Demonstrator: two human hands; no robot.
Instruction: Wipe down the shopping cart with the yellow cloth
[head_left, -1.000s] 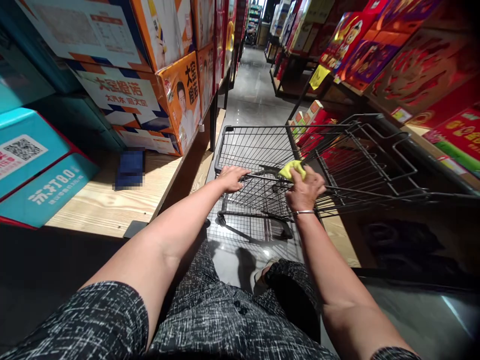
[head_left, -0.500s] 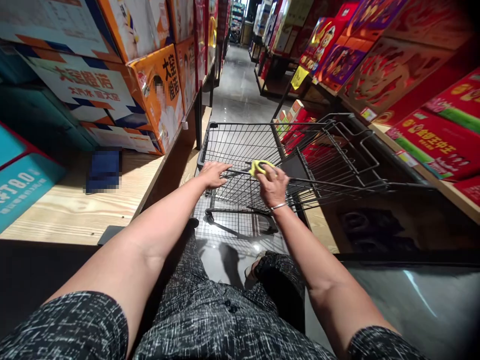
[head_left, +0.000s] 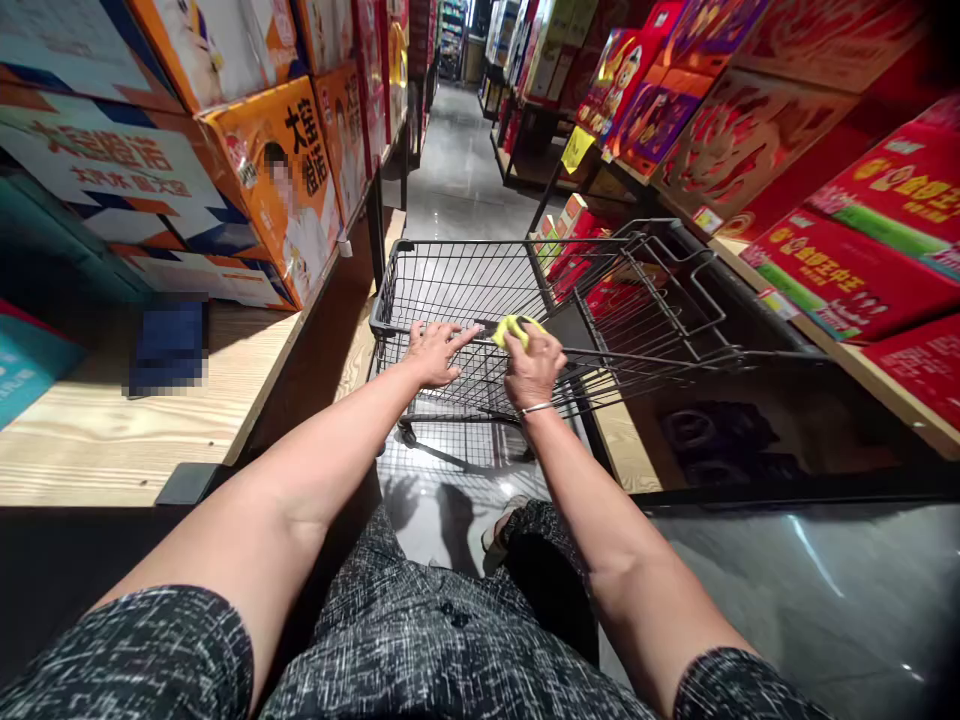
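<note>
A dark metal shopping cart (head_left: 465, 243) stands sideways in front of me, its handle end to the right. Over its near top rail I have my left hand (head_left: 433, 354), fingers spread and holding nothing; whether the palm rests on the rail I cannot tell. Just to the right, my right hand (head_left: 535, 368) is closed on a crumpled yellow cloth (head_left: 510, 329) with a dark patch, at the same rail. The fingers of that hand partly cover the cloth. Wire mesh and a dark panel show inside the cart.
Orange-and-white cartons (head_left: 281, 190) are stacked on a wooden shelf (head_left: 97, 440) at left, beside a blurred dark blue object (head_left: 171, 342). Red gift boxes (head_left: 847, 270) fill the right shelf. A yellow tag (head_left: 577, 149) hangs there. The aisle floor (head_left: 450, 150) runs on beyond the cart.
The cart and shelves have shifted left in view. My left hand's fingers are now more spread. My right hand still holds the cloth, which has turned a little at the rail.
</note>
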